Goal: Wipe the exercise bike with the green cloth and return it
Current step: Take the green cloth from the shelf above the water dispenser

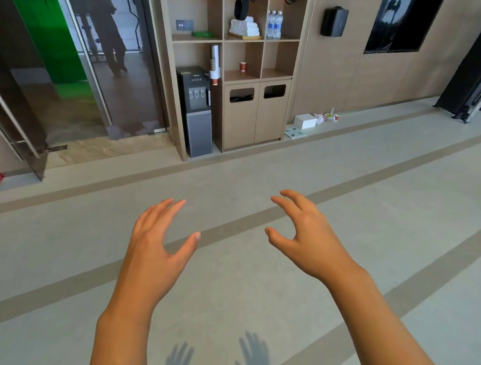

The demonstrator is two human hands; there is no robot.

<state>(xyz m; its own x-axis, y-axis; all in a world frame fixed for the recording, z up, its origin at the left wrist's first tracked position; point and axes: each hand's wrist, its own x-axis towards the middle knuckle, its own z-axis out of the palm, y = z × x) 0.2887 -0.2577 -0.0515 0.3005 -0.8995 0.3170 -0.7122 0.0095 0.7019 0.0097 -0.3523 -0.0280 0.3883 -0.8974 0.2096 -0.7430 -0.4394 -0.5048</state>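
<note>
My left hand (pixel 157 240) and my right hand (pixel 303 229) are held out side by side over the grey floor, palms down, fingers spread, holding nothing. A green cloth (pixel 202 34) lies flat on a shelf of the wooden shelving unit (pixel 169 72) far ahead, well beyond both hands. No exercise bike shows in the head view.
A black water dispenser (pixel 196 111) stands in the unit's lower left bay. Folded white towels (pixel 244 28) and water bottles (pixel 274 24) sit on nearby shelves. A glass door (pixel 11 99) is at left, a white box (pixel 305 121) on the floor, black equipment (pixel 476 83) at right.
</note>
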